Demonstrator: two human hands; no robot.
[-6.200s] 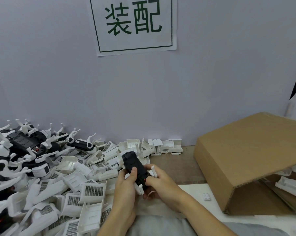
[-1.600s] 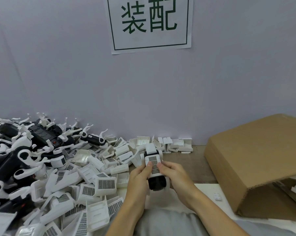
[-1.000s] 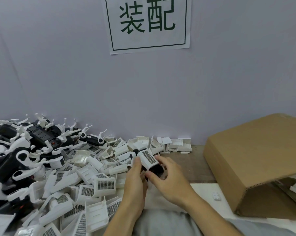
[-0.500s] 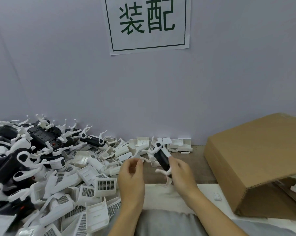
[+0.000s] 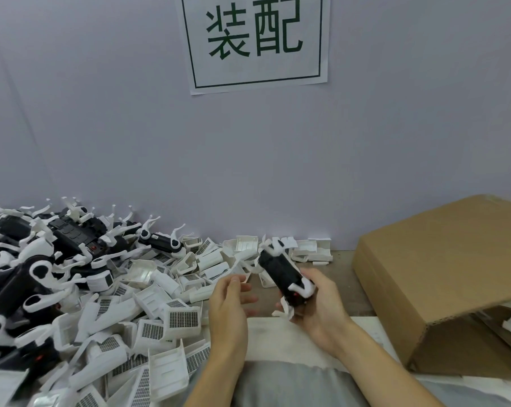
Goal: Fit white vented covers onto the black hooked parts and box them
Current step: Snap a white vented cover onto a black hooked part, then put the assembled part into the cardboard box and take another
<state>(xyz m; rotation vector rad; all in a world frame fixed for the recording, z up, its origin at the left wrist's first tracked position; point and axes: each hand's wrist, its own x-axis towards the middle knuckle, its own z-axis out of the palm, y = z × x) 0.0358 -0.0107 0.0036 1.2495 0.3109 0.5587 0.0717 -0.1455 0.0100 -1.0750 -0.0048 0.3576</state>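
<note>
Above the workbench, the right hand point(image 5: 319, 306) grips a black hooked part point(image 5: 282, 273); the left hand point(image 5: 229, 301), fingers relaxed, holds nothing beside the cardboard box point(image 5: 442, 277).

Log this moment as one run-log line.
right hand: holds black hooked part | left hand: open, empty | cardboard box: right, part not boxed

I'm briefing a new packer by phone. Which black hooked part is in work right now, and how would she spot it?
Start at the cardboard box on the right and look just left of it. There the right hand grips one black hooked part, raised off the table, with the left hand open beside it. Every other black part lies in the pile at far left.
</note>
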